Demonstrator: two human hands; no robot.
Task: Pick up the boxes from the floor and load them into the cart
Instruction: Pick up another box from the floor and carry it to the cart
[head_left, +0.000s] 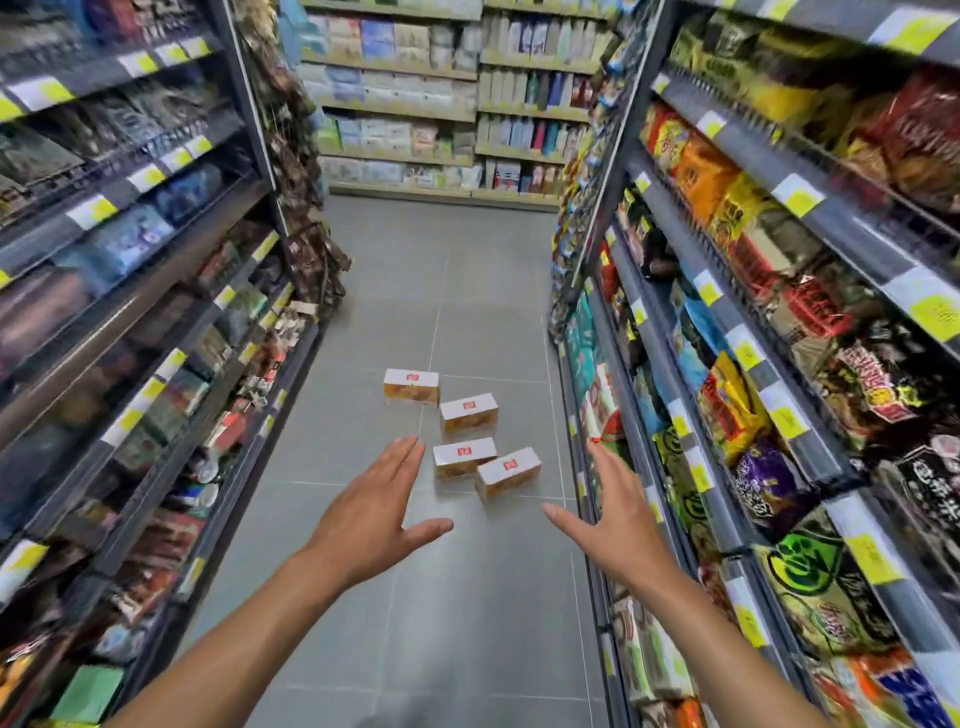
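Orange-white boxes (464, 457) on floor (415, 597) ahead, long axes crosswise; left grip (374, 514) nearer than right grip (618, 514); both released, empty.

Four white-topped orange boxes (464, 457) — scattered on floor (467, 623).

Shop, supermarket-type aisle. Tall dark metal shelving on left (130, 291) and right (810, 244), packed with packaged goods. Yellow-and-white price labels (797, 195) along every shelf edge. Bright snack bags (727, 400) fill right-hand racks; darker packets on left. Far wall shelving (447, 111) holds rows of cartons and bottles. Grey tiled floor (441, 291) runs between racks as narrow walkway.
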